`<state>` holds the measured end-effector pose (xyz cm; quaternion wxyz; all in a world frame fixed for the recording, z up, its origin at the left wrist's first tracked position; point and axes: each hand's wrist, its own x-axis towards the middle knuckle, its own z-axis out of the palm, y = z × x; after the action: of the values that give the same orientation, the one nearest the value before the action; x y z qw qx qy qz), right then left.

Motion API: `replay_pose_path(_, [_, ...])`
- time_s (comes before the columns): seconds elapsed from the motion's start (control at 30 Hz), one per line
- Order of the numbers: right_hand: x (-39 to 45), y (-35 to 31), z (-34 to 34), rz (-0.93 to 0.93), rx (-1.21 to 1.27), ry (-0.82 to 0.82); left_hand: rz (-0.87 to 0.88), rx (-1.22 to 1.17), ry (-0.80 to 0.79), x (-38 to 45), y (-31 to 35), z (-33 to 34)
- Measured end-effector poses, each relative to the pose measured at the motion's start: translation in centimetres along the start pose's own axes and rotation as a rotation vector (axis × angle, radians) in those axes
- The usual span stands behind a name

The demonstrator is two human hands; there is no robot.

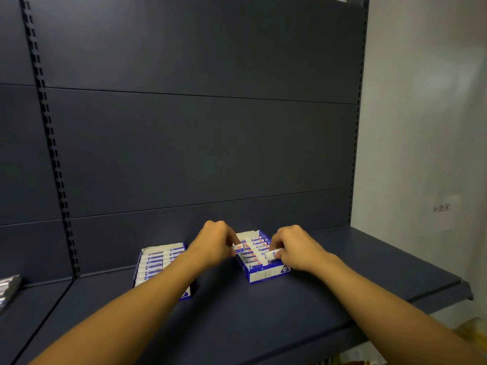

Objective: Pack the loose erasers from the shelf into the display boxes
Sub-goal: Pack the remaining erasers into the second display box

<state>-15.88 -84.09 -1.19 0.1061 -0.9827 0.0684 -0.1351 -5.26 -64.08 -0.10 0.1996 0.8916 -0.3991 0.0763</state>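
Two blue-and-white display boxes stand on the dark shelf (290,312). The left box (155,262) is filled with rows of white erasers in blue sleeves; my left forearm covers its right side. The right box (267,275) holds several erasers in two rows. My left hand (213,241) pinches an eraser (238,248) over that box's left edge. My right hand (295,248) grips another eraser (272,254) over the box's right front part.
The dark back panel (197,140) rises behind the boxes, with slotted uprights at left and right. A shiny wrapped item (8,285) lies at the far left. The shelf ends at right near a pale wall (421,127).
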Motion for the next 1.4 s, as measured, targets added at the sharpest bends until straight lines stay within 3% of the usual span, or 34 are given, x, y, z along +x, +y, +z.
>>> replay_pose_path(0.47, [5.8, 4.4, 0.8, -0.184, 0.029, -0.067, -0.088, 0.063, -0.006, 3.6, 2.5, 2.8])
replay_pose_path(1.03, [6.9, 5.9, 1.2, -0.292, 0.051, -0.103, -0.125, 0.164, -0.306, 5.0, 3.9, 5.4])
replay_pose_path(1.4, [7.0, 5.7, 1.2, -0.331, 0.068, -0.141, -0.125, 0.214, -0.305, 5.2, 4.2, 5.8])
